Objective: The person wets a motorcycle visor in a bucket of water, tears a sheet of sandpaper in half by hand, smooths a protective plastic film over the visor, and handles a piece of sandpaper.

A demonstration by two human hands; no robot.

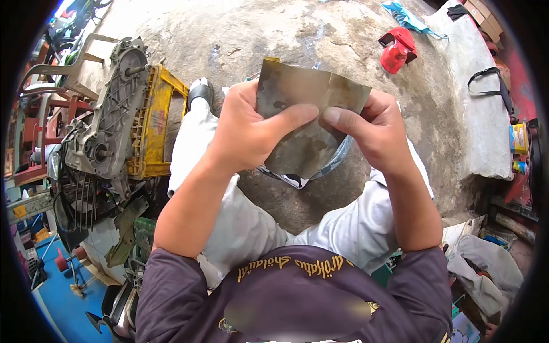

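Note:
A creased grey-brown sheet point(303, 128), which looks like worn sandpaper, is stretched between my two hands in front of me. Dark, wet-looking patches mark its face. My left hand point(251, 123) pinches its left side, thumb on the near face and fingers behind. On the right side, my right hand point(374, 128) grips it the same way, and the two thumbtips almost meet. Below the sheet, a curved panel point(342, 153) with a pale blue-grey edge shows between my legs. The sheet hides most of that panel.
To the left, a metal engine casing point(120, 108) leans by a yellow crate point(157, 123). A red plastic part point(398, 50) and a light blue cloth point(409, 17) lie ahead on the concrete floor. A concrete ledge point(480, 120) runs along the right, with a grey cloth point(486, 268) nearer me.

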